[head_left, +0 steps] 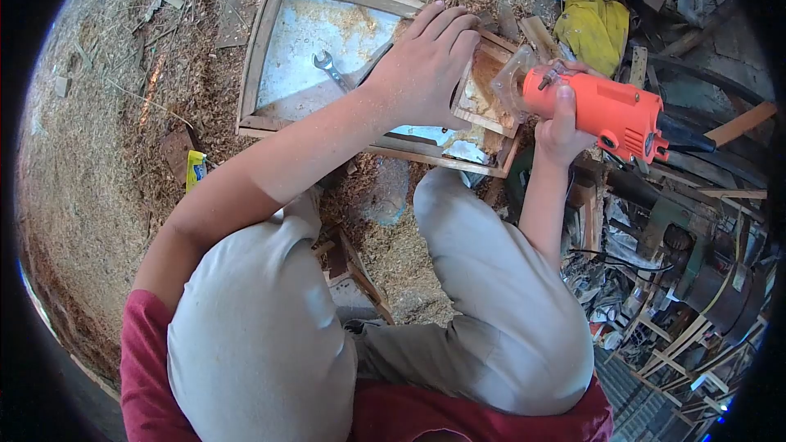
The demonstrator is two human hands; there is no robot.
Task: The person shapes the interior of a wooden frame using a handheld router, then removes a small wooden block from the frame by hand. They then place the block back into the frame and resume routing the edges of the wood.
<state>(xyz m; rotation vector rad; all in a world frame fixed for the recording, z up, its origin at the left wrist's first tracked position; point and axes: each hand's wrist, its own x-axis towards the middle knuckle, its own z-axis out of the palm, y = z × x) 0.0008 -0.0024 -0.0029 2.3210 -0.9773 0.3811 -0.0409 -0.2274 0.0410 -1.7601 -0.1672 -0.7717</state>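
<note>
My right hand (563,133) is wrapped round an orange trim router (606,108), which lies sideways with its cord end to the right. The router's clear plastic base (512,82) faces a small wooden piece (490,115) and appears to be against its right end. My left hand (430,57) grips this wooden piece from above, fingers curled over its far edge; part of the piece is hidden under the palm. Beneath it lies a wood-framed white panel (307,20), dusty and stained. An open-end wrench (330,69) rests on the panel, left of my left hand.
Wood shavings (106,188) cover the ground. A yellow cloth (591,31) lies beyond the router. On the right are a black cord (688,133), wood scraps and a greenish machine (667,233). A yellow packet (196,169) is at the left. My knees flank the near side.
</note>
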